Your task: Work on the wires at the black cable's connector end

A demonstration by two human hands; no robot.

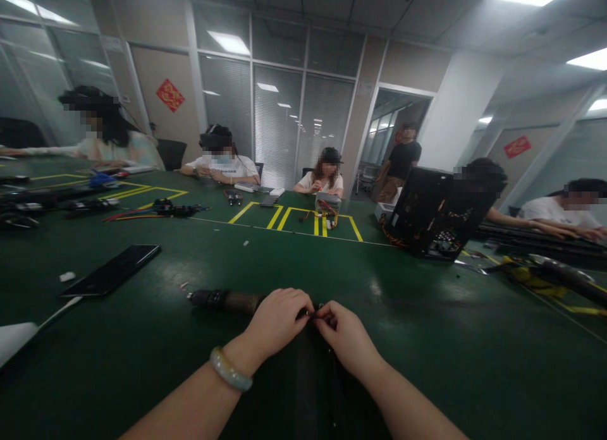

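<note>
On the green table lies a dark cylindrical tool [241, 302], like an electric screwdriver, its narrow tip pointing left. My left hand [283, 320], with a bangle on the wrist, lies over the tool's right part, fingers curled and closed. Close beside it, my right hand [346, 336] pinches with thumb and fingertips. The fingertips of both hands meet at a small dark piece [312, 314], mostly hidden and too small to name. Below my right hand, a thin dark cable [334, 380] runs toward me over the table.
A phone [116, 270] with a white cable [61, 310] lies at the left. Behind it are bundles of wires [161, 209]. A black computer case [422, 212] stands at the right. Across the green table [227, 250], marked with yellow tape, several people sit; one person stands by the doorway.
</note>
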